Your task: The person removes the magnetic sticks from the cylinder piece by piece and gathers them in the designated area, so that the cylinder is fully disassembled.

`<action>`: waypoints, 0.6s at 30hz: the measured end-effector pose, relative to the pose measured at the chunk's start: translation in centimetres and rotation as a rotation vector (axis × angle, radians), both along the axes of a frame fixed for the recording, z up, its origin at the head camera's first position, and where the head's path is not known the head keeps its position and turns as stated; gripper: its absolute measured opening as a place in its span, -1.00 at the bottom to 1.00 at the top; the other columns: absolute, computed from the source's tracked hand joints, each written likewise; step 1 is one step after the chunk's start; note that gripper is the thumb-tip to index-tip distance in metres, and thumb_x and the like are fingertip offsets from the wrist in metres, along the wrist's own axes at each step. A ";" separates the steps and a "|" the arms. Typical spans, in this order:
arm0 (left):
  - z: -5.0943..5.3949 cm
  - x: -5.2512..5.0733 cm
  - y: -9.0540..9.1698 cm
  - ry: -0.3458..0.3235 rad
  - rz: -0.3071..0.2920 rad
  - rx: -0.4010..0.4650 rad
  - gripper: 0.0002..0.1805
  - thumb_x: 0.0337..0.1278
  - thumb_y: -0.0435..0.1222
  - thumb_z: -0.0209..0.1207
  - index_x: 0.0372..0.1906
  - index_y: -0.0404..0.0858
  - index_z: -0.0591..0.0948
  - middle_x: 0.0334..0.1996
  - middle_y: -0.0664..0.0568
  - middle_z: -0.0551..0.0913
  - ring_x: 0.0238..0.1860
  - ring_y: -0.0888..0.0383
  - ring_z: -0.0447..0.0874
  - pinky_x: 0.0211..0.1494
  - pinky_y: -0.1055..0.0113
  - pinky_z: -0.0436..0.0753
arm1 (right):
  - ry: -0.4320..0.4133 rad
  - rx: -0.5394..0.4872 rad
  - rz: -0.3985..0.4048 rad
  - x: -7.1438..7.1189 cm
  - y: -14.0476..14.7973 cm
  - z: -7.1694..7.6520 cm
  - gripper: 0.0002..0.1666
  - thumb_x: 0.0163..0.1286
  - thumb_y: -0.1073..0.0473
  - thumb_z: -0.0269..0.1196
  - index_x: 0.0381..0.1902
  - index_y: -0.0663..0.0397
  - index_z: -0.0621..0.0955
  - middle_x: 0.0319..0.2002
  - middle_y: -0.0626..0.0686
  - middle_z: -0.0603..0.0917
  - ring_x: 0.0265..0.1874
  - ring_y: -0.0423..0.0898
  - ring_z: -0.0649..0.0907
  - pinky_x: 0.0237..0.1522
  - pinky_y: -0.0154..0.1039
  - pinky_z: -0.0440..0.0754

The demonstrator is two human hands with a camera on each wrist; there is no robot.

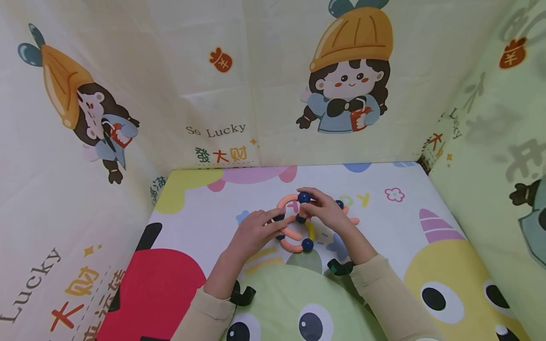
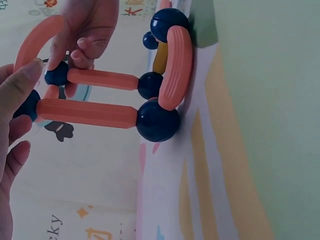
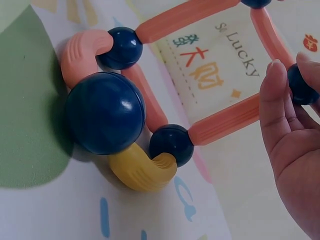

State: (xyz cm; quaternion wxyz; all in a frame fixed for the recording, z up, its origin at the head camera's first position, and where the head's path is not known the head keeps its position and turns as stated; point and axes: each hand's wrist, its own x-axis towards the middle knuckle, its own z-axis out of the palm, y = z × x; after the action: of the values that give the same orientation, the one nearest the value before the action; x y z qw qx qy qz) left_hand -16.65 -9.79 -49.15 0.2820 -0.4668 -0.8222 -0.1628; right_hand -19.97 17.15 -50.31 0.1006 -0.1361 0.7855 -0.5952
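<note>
A toy frame of dark blue balls and salmon rods stands on the table, likely magnetic. Its base is a ring with a large blue ball, a yellow curved rod and a salmon curved rod. Two straight salmon rods rise from the ring to upper balls. My left hand pinches one upper ball, its thumb by the end of an upper curved rod. With thumb and fingers, my right hand holds the other upper ball.
Beyond the right hand, another blue ball and salmon rods lie on the table. A printed cloth covers the table. Patterned fabric walls enclose it at the back and both sides.
</note>
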 end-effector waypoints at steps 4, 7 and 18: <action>-0.2 0.2 -0.2 0.003 -0.010 0.039 -0.46 0.19 -0.08 0.32 0.29 0.10 0.55 0.22 0.11 0.60 -0.35 0.19 0.62 -0.32 0.37 0.56 | -0.001 0.004 0.001 0.0 0.0 0.0 -0.44 0.44 -0.13 0.20 0.36 -0.35 0.41 -0.28 0.13 0.68 -0.34 0.07 0.67 -0.16 -0.09 0.71; -0.4 0.5 -0.6 -0.004 -0.011 0.074 -0.54 0.15 -0.10 0.35 0.19 0.03 0.63 0.11 0.10 0.65 -0.20 0.18 0.66 -0.21 0.35 0.62 | -0.005 0.007 -0.002 0.0 0.0 0.0 -0.44 0.46 -0.12 0.19 0.37 -0.33 0.40 -0.27 0.14 0.68 -0.33 0.07 0.66 -0.15 -0.06 0.70; -2.1 0.5 -4.6 -0.146 0.104 0.051 -0.63 -0.14 -0.15 0.50 -0.14 -0.07 0.70 -0.28 0.20 0.72 -0.19 0.23 0.66 -0.12 0.36 0.66 | -0.027 -0.016 0.007 0.0 0.0 0.0 -0.40 0.46 -0.10 0.19 0.41 -0.24 0.38 -0.27 0.16 0.67 -0.33 0.09 0.64 -0.16 -0.06 0.70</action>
State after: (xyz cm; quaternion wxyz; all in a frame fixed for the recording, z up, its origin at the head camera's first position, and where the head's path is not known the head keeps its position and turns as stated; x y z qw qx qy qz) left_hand -16.20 -14.41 -51.26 0.2413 -0.4030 -0.8593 -0.2023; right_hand -20.02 17.15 -50.36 0.1120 -0.1316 0.7790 -0.6028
